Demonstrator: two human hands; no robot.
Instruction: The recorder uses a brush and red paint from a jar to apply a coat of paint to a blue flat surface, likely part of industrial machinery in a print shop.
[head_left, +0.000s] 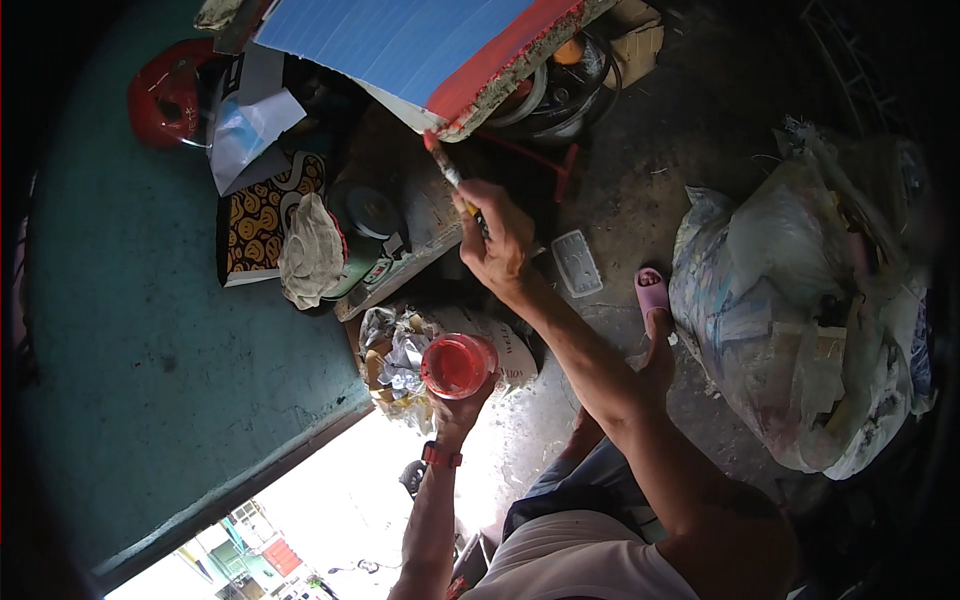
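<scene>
My right hand (495, 235) is closed around the handle of a paintbrush (450, 170). Red paint coats its bristles, which meet the lower corner of a painted panel (400, 50) at the top. The panel is blue with a red band (490, 60) along its right side, and its outer edge looks rough and paint-crusted. Lower down, my left hand (463, 410) grips a jar of red paint (456, 366) from below, its open mouth facing up. A red band circles my left wrist.
Large stuffed plastic bags (800, 320) stand on the right. A clear plastic tray (577, 264) lies on the floor near my foot in a pink slipper (652, 292). Left are a red helmet (170, 95), a patterned bag (262, 225) and a teal wall (150, 380). Coiled hose (600, 85) sits behind the panel.
</scene>
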